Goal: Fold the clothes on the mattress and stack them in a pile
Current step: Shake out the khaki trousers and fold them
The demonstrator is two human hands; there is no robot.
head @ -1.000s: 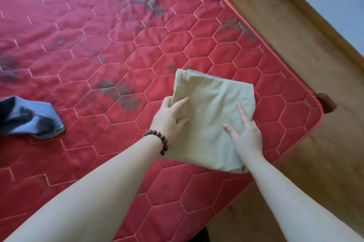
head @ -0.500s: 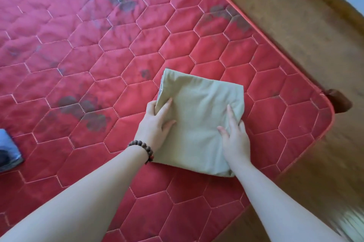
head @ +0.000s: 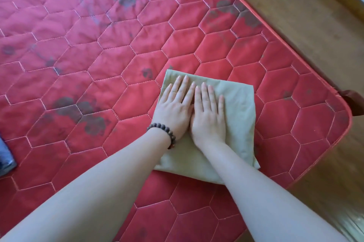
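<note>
Where no writing shows, both hands (head: 192,113) flat on folded cloth (head: 236,115).

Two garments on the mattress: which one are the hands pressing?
The green one, folded near the mattress corner; both hands, left and right, lie flat on it. The blue one sits untouched at the left edge.

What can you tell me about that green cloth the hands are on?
The green cloth is pale olive, soft and thin-looking, folded into a neat flat rectangle with slight wrinkles. It lies on the red quilted mattress near its rounded corner. The left hand and right hand press flat on it side by side, fingers straight. Both forearms cross its near edge.
</note>
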